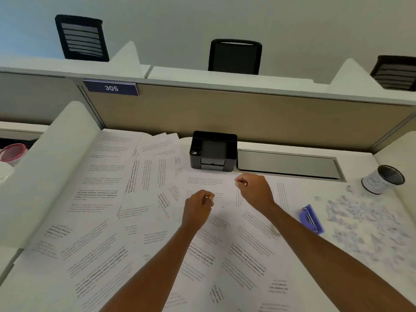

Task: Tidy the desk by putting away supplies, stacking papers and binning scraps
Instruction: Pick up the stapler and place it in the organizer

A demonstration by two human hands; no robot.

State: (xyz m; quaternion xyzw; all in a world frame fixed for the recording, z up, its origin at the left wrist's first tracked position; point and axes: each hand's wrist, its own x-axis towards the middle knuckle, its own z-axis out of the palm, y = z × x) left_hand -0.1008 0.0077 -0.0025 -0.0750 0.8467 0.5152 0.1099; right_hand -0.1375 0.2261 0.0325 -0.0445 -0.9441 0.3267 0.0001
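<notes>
Reaching over strewn papers (pixel 108 199), both hands curl above the desk (pixel 369 158).

Head view: taking the black organizer (pixel 213 152) as landmark, the left hand (pixel 198 207) hovers below it with fingers curled into a loose fist; whether it pinches anything cannot be told. The right hand (pixel 254 190) is just below and right of the organizer, thumb and fingertips drawn together, their grasp unclear too. Papers overlap left of and below the organizer, under both forearms. A purple stapler (pixel 311 218) lies lower right of it, beside the right forearm, with scraps (pixel 364 219) farther right. A white cup (pixel 382 179) stands far right.
</notes>
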